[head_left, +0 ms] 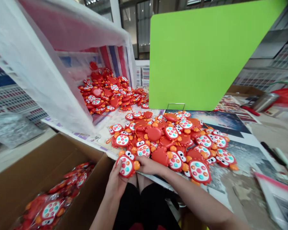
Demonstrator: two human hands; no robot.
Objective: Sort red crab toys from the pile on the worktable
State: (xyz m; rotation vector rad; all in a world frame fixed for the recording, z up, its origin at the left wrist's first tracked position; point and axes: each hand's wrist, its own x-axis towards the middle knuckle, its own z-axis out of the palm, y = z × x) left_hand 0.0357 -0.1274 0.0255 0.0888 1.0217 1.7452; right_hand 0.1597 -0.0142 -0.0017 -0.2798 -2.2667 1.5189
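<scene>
A red crab-shaped toy [126, 166] with bulging eyes, orange claws and a white face of coloured buttons is held over the table's front edge. My left hand [117, 180] grips it from the left, thumb on its front. At its right side, my right hand [147, 165] has curled fingers against the toy, their tips partly hidden. Just beyond both hands lies a heap of similar crab toys [154, 132], some face up and some showing plain red backs.
A larger pile of crab toys [110, 91] fills a sheet-lined enclosure [69, 83] at back left. Bagged crab toys [50, 209] lie in a cardboard box [21, 166] at lower left. A green board [189, 60] stands behind the heap. A metal cup [265, 101] is at right.
</scene>
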